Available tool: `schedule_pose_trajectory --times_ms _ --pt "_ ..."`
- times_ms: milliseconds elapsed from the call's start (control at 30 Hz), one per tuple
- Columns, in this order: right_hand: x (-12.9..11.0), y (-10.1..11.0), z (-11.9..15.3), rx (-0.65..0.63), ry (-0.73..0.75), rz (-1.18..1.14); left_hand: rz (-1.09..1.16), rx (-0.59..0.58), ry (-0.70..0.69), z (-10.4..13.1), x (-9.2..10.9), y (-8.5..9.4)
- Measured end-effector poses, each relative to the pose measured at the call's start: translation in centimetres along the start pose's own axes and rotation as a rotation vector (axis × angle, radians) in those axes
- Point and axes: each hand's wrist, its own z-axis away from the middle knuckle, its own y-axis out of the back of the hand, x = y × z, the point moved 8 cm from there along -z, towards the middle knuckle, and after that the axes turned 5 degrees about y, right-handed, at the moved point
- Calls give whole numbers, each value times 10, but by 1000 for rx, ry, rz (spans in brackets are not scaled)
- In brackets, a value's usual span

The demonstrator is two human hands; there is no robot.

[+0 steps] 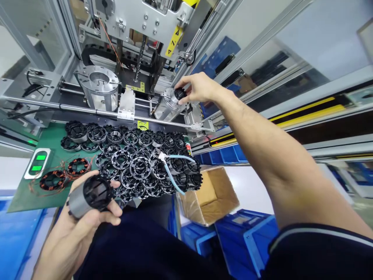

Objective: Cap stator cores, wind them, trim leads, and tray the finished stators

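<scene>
My left hand (65, 233) is closed around a stator core (80, 200), a grey metal cylinder with black slotted insulation inside; its open end tilts up to the right. Farther off, my right hand (201, 87) reaches to the right-hand metal holder (167, 105) of the machine. Its thumb and fingers pinch a second black-lined stator core (180, 93) at the holder's top; how deep that one sits is hidden. The left-hand round holder (99, 79) has no hand on it. Between my hands, many stator cores (140, 167) are piled on the green work surface (25, 200).
Two stators wound with copper wire (78, 166) lie at left beside a display box (37, 163) with green screens. A light-blue tube (173, 179) rests across the pile. A metal rail (96, 111) runs before the holders. Below right are a cardboard box (230, 190) and blue bins (239, 241).
</scene>
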Motion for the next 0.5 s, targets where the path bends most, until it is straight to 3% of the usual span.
schedule_pose_trajectory --times_ms 100,200,333,500 --pt "0 2 -10 -62 13 14 -115 -36 -17 11 2 -15" --pt "-6 4 -16 -142 15 40 -220 -13 7 22 1 -17" --pt "-13 3 -14 -220 -28 87 -243 -12 3 27 -2 -9" --pt "-22 5 -5 -191 -27 109 -237 -42 -71 25 -8 10"
